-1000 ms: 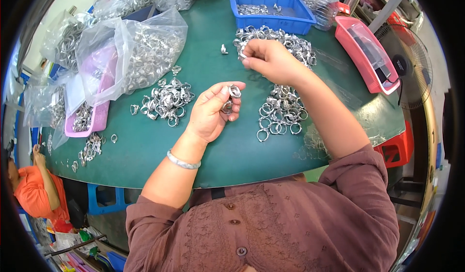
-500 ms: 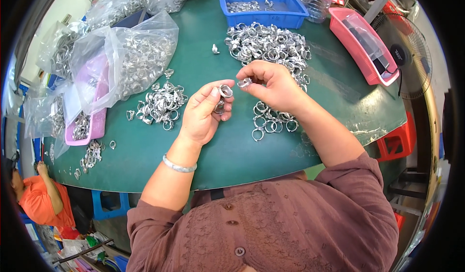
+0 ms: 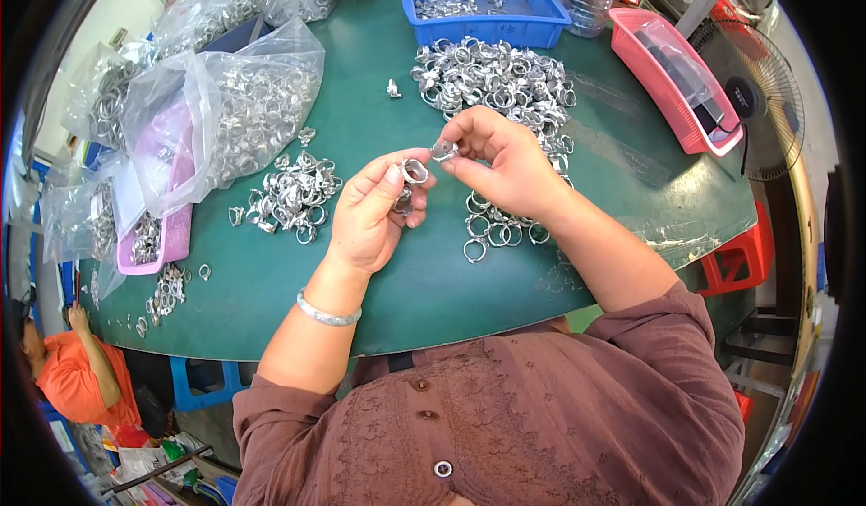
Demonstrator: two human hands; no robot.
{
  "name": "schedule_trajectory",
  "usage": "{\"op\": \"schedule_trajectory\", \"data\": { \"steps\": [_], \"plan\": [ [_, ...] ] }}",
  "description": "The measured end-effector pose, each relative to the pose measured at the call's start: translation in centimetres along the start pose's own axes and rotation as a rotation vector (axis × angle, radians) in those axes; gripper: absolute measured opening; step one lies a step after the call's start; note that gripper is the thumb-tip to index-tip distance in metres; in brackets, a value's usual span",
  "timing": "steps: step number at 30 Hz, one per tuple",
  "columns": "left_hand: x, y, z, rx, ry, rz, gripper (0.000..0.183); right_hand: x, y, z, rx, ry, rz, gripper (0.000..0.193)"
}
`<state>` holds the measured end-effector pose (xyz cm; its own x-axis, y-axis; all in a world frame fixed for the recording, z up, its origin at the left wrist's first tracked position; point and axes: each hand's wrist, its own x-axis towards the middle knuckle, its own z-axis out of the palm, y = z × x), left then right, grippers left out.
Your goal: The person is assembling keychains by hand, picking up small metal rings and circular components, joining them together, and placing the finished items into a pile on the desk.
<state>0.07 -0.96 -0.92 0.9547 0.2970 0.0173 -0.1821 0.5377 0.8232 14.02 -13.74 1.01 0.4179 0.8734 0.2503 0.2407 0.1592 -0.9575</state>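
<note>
My left hand (image 3: 368, 213) is closed around a few silvery metal rings; one ring (image 3: 414, 171) stands up between thumb and forefinger, and others show lower against the fingers. My right hand (image 3: 505, 161) pinches another metal ring (image 3: 445, 151) by its edge, just beside the left fingertips. Both hands are raised over the green table. Beyond the right hand spreads a large heap of rings (image 3: 492, 75), and some looser rings (image 3: 488, 226) lie under its wrist. Left of my left hand is a smaller pile of rings (image 3: 291, 194).
A blue bin (image 3: 483, 33) with small metal parts stands at the back. A pink basket (image 3: 663, 91) is at the right, near a fan (image 3: 758, 100). Clear bags of rings (image 3: 262, 118) and a purple basket (image 3: 179, 226) fill the left. A person in orange (image 3: 86, 380) sits far left.
The view has shifted slightly. The ring in my right hand has turned a little and shows more of its face; both hands keep their grip close together.
</note>
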Motion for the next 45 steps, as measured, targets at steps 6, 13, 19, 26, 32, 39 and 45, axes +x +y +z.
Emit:
{"op": "schedule_trajectory", "data": {
  "steps": [6, 13, 19, 26, 32, 39, 45],
  "plan": [
    [0.03, 0.19, 0.01, 0.016, 0.006, 0.036, 0.029, 0.03, -0.18, -0.22, 0.202, -0.048, -0.023, 0.03],
    [-0.1, 0.08, 0.0, 0.042, -0.035, 0.034, 0.03, 0.2, -0.13, -0.14, 0.343, -0.024, 0.042, 0.029],
    [-0.1, 0.32, -0.07, 0.033, -0.022, 0.058, 0.028, 0.23, -0.2, -0.35, 0.395, -0.009, 0.063, 0.028],
    [-0.11, 0.16, -0.17, 0.042, -0.019, 0.056, 0.028, 0.22, -0.01, -0.43, 0.49, -0.049, 0.051, 0.031],
    [-0.08, 0.15, -0.12, 0.059, -0.056, 0.08, 0.028, 0.34, 0.0, -0.52, 0.492, -0.086, 0.047, 0.031],
    [-0.13, 0.07, 0.32, 0.072, -0.015, 0.104, 0.025, 0.41, 0.28, -0.56, 0.579, -0.098, 0.062, 0.03],
    [-0.19, 0.17, 0.4, 0.077, -0.013, 0.097, 0.026, 0.55, 0.56, -0.63, 0.715, -0.122, 0.079, 0.032]
  ]
}}
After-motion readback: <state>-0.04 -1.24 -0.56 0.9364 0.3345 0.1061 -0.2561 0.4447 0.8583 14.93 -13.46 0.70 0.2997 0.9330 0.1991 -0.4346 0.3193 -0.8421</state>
